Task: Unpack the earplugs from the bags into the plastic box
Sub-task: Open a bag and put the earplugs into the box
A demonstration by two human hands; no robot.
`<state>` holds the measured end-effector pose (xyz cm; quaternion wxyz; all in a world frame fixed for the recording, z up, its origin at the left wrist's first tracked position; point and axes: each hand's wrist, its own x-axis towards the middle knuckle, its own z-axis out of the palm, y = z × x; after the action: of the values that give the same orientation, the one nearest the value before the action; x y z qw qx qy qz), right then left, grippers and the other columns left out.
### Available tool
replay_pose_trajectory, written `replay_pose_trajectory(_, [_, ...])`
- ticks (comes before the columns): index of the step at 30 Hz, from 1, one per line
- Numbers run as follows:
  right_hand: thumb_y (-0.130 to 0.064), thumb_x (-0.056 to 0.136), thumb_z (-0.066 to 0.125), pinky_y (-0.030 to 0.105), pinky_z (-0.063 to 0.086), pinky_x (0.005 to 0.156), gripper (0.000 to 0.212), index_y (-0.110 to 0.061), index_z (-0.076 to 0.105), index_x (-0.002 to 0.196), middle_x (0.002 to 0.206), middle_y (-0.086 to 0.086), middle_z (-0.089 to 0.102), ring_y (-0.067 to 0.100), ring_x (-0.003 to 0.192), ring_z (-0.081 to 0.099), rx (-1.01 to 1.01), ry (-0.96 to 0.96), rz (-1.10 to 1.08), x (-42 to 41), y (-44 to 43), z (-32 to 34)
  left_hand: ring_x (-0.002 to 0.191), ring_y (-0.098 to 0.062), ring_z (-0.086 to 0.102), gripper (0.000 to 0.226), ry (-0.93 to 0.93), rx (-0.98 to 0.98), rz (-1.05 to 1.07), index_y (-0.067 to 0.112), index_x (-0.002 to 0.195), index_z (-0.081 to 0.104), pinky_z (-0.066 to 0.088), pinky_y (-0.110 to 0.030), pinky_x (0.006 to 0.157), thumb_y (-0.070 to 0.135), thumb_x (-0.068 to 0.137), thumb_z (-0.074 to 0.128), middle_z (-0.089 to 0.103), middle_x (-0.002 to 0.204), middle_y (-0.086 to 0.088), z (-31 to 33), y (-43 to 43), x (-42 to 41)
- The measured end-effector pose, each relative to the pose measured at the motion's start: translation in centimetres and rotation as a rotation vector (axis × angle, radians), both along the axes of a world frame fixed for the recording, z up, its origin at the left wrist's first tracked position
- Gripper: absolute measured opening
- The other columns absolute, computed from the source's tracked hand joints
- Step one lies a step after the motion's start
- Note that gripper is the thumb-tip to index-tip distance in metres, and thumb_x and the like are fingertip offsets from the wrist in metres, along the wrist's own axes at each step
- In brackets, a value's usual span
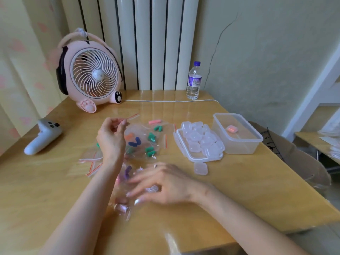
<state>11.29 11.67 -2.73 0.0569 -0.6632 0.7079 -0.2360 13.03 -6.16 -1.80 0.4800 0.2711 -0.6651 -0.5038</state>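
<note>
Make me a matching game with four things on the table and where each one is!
Things:
1. fan
2. water bottle
3. controller
4. little pinkish case

Places:
A. inside the plastic box
B. lying at the left edge of the table
C. back left corner
D. standing at the back, right of the fan

Pairs: 1-C, 2-D, 3-B, 4-A

Tabletop (170,159) gap between bags (147,144) and tray of small cases (197,159), tray just beside plastic box (239,146), loose case (201,168) in front
</note>
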Motion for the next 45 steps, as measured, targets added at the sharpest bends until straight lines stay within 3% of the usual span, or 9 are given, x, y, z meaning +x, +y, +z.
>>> replay_pose_trajectory(5, [-0.045, 0.094, 0.049, 0.031, -0.008, 0.116, 0.052, -0.029, 0.041, 0.142, 0.154, -0.012, 0.027, 0.006, 0.142, 0.021, 0.151, 0.2, -0.002, 0.0, -1.1, -2.0, 0.068, 0.001, 0.063, 0.006, 0.065, 0.062, -0.187, 0.017, 0.084, 0.061, 0.047, -0.012, 0.065, 0.014, 0.089, 0.062, 0.068, 0.082, 0.001, 0.6, 0.4, 0.2])
replay_pose_trajectory(11, [-0.038, 0.097, 0.047, 0.029, -0.008, 0.118, 0.044, -0.023, 0.048, 0.138, 0.151, -0.005, 0.036, 0.015, 0.144, 0.014, 0.031, 0.249, -0.103, -2.8, -4.7, -2.5, 0.065, 0.0, 0.061, 0.008, 0.097, 0.102, -0.286, 0.017, 0.08, 0.063, 0.045, -0.011, 0.063, 0.012, 0.085, 0.065, 0.067, 0.08, -0.002, 1.0, 0.9, 0.5])
replay_pose_trajectory(15, [-0.029, 0.085, 0.061, 0.029, 0.046, 0.093, 0.018, -0.016, 0.074, 0.085, 0.09, 0.0, 0.072, 0.016, 0.093, 0.06, -0.379, 0.112, -0.287, -3.4, -3.5, -1.3, 0.054, 0.005, 0.057, 0.01, -0.002, 0.071, -0.326, 0.013, 0.075, 0.064, 0.045, -0.008, 0.056, 0.009, 0.084, 0.065, 0.066, 0.075, -0.002, 0.8, 1.1, 0.2])
replay_pose_trajectory(17, [-0.03, 0.082, 0.058, 0.033, 0.05, 0.059, 0.02, -0.016, 0.068, 0.071, 0.064, -0.005, 0.065, 0.017, 0.062, 0.059, -0.627, 0.069, -0.51, -4.2, -2.4, -0.6, 0.05, 0.004, 0.055, 0.015, -0.097, 0.011, -0.376, 0.013, 0.072, 0.064, 0.043, -0.009, 0.048, 0.006, 0.085, 0.064, 0.064, 0.07, -0.002, 0.5, 1.7, -0.1])
replay_pose_trajectory(20, [-0.024, 0.079, 0.063, 0.024, 0.045, 0.063, 0.007, -0.021, 0.065, 0.085, 0.076, -0.013, 0.06, 0.008, 0.067, 0.054, -0.799, -0.16, -0.651, -5.8, -0.6, 1.0, 0.048, 0.005, 0.054, 0.016, -0.166, -0.015, -0.483, 0.009, 0.069, 0.062, 0.04, -0.007, 0.048, 0.002, 0.084, 0.065, 0.063, 0.065, -0.002, 0.2, 3.1, -0.3])
replay_pose_trajectory(26, [-0.018, 0.082, 0.066, 0.03, 0.047, 0.086, 0.007, -0.019, 0.069, 0.088, 0.09, -0.006, 0.07, 0.012, 0.089, 0.063, -0.648, -0.701, -0.482, -6.9, 1.2, 0.7, 0.051, -0.001, 0.053, 0.019, -0.265, -0.021, -0.594, 0.013, 0.065, 0.061, 0.041, -0.015, 0.051, 0.007, 0.082, 0.068, 0.063, 0.06, 0.006, -0.5, 4.5, -0.4])
replay_pose_trajectory(30, [-0.008, 0.088, 0.059, 0.025, 0.041, 0.07, 0.016, -0.022, 0.066, 0.086, 0.086, -0.008, 0.068, 0.013, 0.077, 0.057, -0.748, -0.342, -0.924, -8.6, 1.6, -0.1, 0.047, -0.004, 0.05, 0.023, -0.282, 0.017, -0.537, 0.013, 0.061, 0.057, 0.041, -0.026, 0.055, 0.015, 0.074, 0.077, 0.061, 0.052, 0.008, -0.6, 4.2, -0.5])
replay_pose_trajectory(36, [-0.022, 0.093, 0.047, 0.035, 0.034, 0.087, 0.027, -0.03, 0.063, 0.114, 0.107, 0.0, 0.068, 0.026, 0.109, 0.047, -0.113, 0.108, -1.046, -9.6, 0.9, 0.2, 0.051, -0.015, 0.05, 0.029, -0.28, 0.021, -0.546, 0.008, 0.061, 0.054, 0.04, -0.028, 0.055, 0.015, 0.067, 0.081, 0.06, 0.056, -0.005, -0.2, 4.3, -0.2])
replay_pose_trajectory(45, [-0.001, 0.094, 0.042, 0.027, 0.028, 0.1, 0.04, -0.021, 0.065, 0.119, 0.133, -0.004, 0.055, 0.024, 0.119, 0.045, -0.186, -0.088, -0.713, -9.8, -2.7, 1.8, 0.054, -0.007, 0.053, 0.026, -0.266, -0.031, -0.61, 0.011, 0.063, 0.054, 0.042, -0.02, 0.057, 0.01, 0.07, 0.079, 0.06, 0.063, -0.002, -0.3, 4.3, -0.3])
